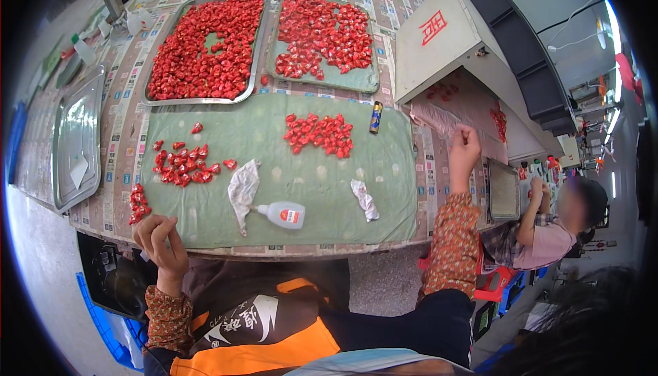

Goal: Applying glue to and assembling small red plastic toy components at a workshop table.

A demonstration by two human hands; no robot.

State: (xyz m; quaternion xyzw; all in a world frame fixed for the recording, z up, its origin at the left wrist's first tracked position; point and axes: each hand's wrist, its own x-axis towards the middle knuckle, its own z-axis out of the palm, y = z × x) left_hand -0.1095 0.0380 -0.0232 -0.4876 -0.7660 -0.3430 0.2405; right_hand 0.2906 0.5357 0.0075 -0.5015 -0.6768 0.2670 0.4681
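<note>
My left hand (pixel 162 242) is at the near left edge of the green cloth (pixel 267 170), its fingers curled together. Just beyond it lies a short row of small red pieces (pixel 138 204). My right hand (pixel 465 148) is raised in a pinch before the mouth of a white box (pixel 439 37). Whatever either hand holds is too small or hidden to make out. Inside the box, more red pieces (pixel 499 121) rest on pink cloth (pixel 439 121). Two loose heaps, a left heap (pixel 181 163) and a middle heap (pixel 319 135), lie on the green cloth.
A crumpled white cloth (pixel 243 187), a small nozzle bottle (pixel 284 215), a twisted white wipe (pixel 364 200) and a battery (pixel 375 117) lie on the green cloth. Behind are a left tray (pixel 147 99) and a right tray (pixel 373 82) of red pieces. Another person (pixel 548 235) sits at right.
</note>
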